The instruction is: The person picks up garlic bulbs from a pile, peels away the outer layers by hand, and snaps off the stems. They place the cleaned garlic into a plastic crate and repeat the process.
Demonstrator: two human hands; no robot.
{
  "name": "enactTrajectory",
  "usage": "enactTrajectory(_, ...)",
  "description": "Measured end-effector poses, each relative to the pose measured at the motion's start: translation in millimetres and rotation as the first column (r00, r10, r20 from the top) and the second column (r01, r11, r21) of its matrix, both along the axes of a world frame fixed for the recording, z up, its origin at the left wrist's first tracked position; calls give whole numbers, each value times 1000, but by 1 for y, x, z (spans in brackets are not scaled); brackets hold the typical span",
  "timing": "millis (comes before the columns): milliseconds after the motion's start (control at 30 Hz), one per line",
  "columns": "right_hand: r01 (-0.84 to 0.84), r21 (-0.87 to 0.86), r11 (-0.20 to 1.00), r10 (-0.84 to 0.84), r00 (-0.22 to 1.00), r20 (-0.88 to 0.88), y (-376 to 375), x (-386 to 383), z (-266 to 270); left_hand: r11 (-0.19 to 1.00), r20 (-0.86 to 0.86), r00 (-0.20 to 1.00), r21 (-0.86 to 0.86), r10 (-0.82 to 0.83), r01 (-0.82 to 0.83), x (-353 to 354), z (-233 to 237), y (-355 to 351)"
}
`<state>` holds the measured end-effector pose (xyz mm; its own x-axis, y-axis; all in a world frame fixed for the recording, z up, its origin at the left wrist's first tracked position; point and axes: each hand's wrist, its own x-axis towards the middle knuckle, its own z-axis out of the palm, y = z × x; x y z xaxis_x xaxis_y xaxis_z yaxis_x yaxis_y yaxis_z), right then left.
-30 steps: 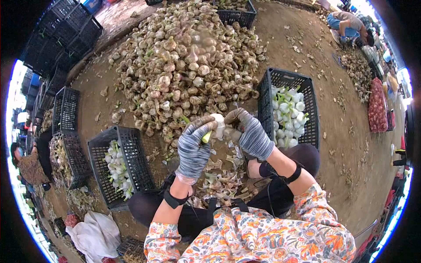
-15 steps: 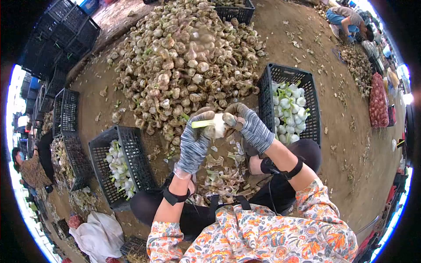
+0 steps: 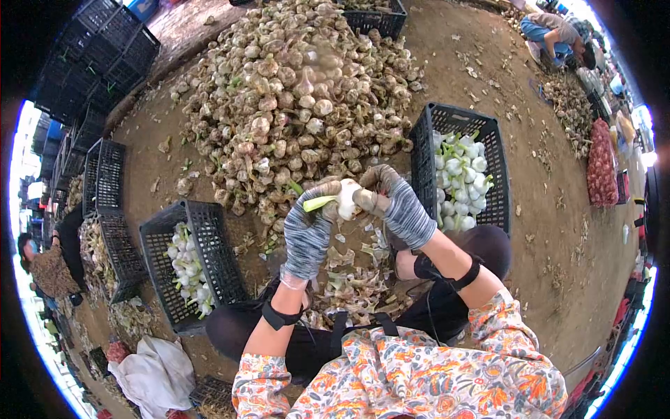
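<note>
Between my two gloved hands is a white garlic bulb (image 3: 347, 200) with a short pale green stem (image 3: 319, 203) pointing left. My left hand (image 3: 310, 227) is closed round its stem side. My right hand (image 3: 398, 204) pinches at the bulb's right side with thumb and fingers. Both gloves are grey knit with dirty brown fingers. Just beyond my hands rises a big heap of unpeeled garlic (image 3: 300, 105). Below them, loose husks and peelings (image 3: 352, 279) cover the ground between my legs.
A black crate (image 3: 497, 167) of cleaned garlic stands at right, another crate (image 3: 157, 269) at left. Stacked crates (image 3: 98, 49) are at back left. One person (image 3: 555, 35) bends at upper right; another person (image 3: 56, 269) sits at far left. A red net sack (image 3: 601, 164) stands at right.
The garlic bulb has turned slightly in my hands and shows more of its white side. My right fingers have shifted a little to the right and down along it.
</note>
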<state>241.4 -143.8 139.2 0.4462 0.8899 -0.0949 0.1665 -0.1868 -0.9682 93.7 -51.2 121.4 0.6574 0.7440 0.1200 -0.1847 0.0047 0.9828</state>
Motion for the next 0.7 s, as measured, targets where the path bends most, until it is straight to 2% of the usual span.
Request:
enactTrajectory(33, 12, -13, 1000, -16, 876, -482, -1, 0, 2, 1000, 12, 1000, -17, 0, 0, 0, 1, -1)
enactTrajectory(67, 12, -13, 1000, -17, 875, -484, -1, 1, 3, 1000, 10, 1000, -17, -1, 1, 0, 2, 0)
enactTrajectory(133, -31, -8, 999, 26, 932, -363, -3, 4, 6, 999, -21, 1000, 46, 18, -17, 0, 2, 1)
enactTrajectory(167, -27, 33, 999, 39, 881, -471, -4, 1, 14, 999, -19, 1000, 47, 19, -18, 0, 2, 2)
enactTrajectory(267, 13, 43, 999, 7, 899, -438, -3, 4, 3, 999, -22, 999, 35, 31, -30, 0, 0, 2)
enactTrajectory(333, 23, 48, 999, -1, 911, -412, -1, 2, 5, 973, 22, 993, 202, 112, -114, 4, 2, 3)
enactTrajectory(367, 35, 54, 998, -11, 923, -386, 1, 2, 6, 972, 24, 993, 203, 114, -116, 4, 4, 1)
enactTrajectory(433, 48, 59, 997, -22, 923, -384, 0, -2, -4, 840, -100, 965, 519, 242, -157, 4, 7, -3)
enactTrajectory(467, 63, 61, 996, -35, 923, -384, -1, -4, -8, 840, -101, 965, 519, 241, -155, 4, 6, -4)
enactTrajectory(500, 36, 92, 995, -18, 983, -183, -1, -3, -5, 864, -78, 965, 467, 252, -188, 4, 3, -5)
enactTrajectory(533, 36, 91, 995, -19, 982, -185, -1, -3, -11, 884, -56, 963, 413, 265, -220, 4, 2, -6)
enactTrajectory(600, 70, -29, 997, -70, 998, -4, -2, 0, -37, 922, 48, 964, 281, 262, -265, 5, 2, -6)
enactTrajectory(667, 115, -63, 991, -115, 993, 8, -4, 4, -54, 946, 71, 970, 218, 231, -241, 3, -2, -1)
enactTrajectory(700, 102, -70, 992, -110, 987, -118, -4, 5, -52, 945, 71, 970, 218, 232, -242, 2, -3, 1)
